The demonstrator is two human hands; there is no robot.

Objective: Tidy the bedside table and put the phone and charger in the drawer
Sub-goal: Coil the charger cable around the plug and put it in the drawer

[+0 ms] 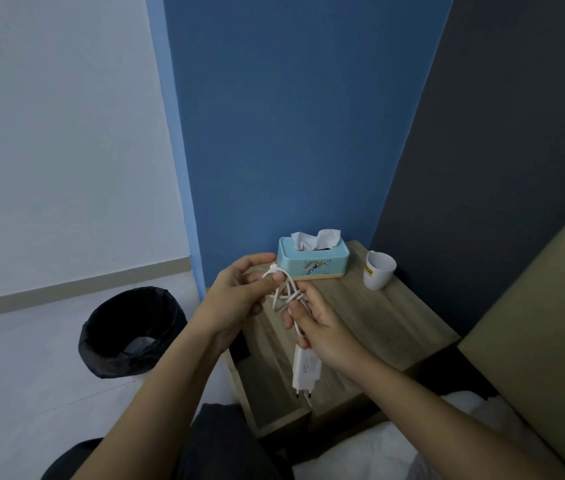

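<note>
A white charger hangs in the air above the wooden bedside table (pixel 388 327). Its plug block (pixel 305 370) dangles pins-down below my right hand (pixel 322 323), which grips the cable where it leaves the block. The white cable (pixel 286 289) loops in a loose tangle between both hands. My left hand (pixel 239 292) pinches the cable's free end between thumb and fingers. A dark flat shape (pixel 239 348) shows under my left wrist at the table's edge; I cannot tell whether it is the phone. The drawer front is hidden from this angle.
A light blue tissue box (pixel 312 259) stands at the table's back, a white mug (pixel 378 270) to its right. A black-lined bin (pixel 128 330) sits on the floor at left. The bed's headboard (pixel 544 334) and white bedding (pixel 395 445) lie at right.
</note>
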